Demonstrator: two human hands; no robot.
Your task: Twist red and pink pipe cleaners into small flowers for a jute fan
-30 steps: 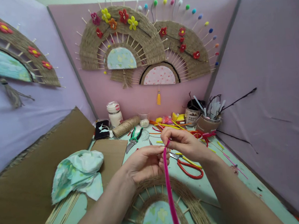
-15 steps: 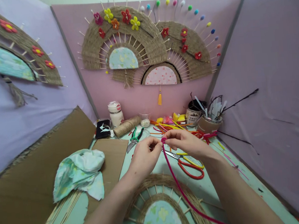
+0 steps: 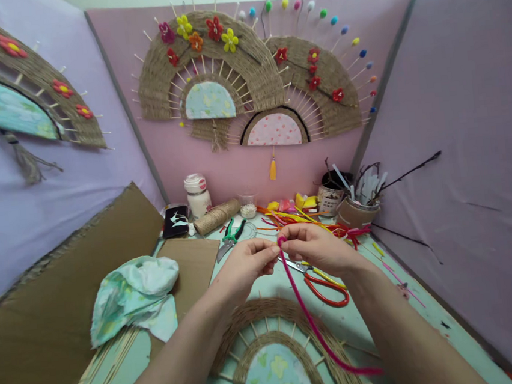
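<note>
A magenta pipe cleaner (image 3: 308, 320) hangs in a long curve from my fingertips, its upper end bent into a small loop. My right hand (image 3: 318, 246) pinches it at that loop. My left hand (image 3: 254, 260) has its thumb and index finger pressed together at the pipe cleaner just beside the loop. Below my hands lies a woven twine fan (image 3: 270, 338) with a green floral cloth centre. Red and yellow handled scissors (image 3: 326, 288) rest on the table, partly behind my right hand.
Green-handled pruners (image 3: 231, 238), a twine roll (image 3: 217, 217) and a white bottle (image 3: 198, 196) stand or lie at the back. Crumpled floral cloth (image 3: 134, 297) and cardboard are at left. Loose pipe cleaners (image 3: 341, 229) and a pot with twigs (image 3: 358, 211) sit back right.
My left fingers have shifted slightly at the loop, and my right fingers have closed further over it. The pipe cleaner's free end has swung slightly up and left.
</note>
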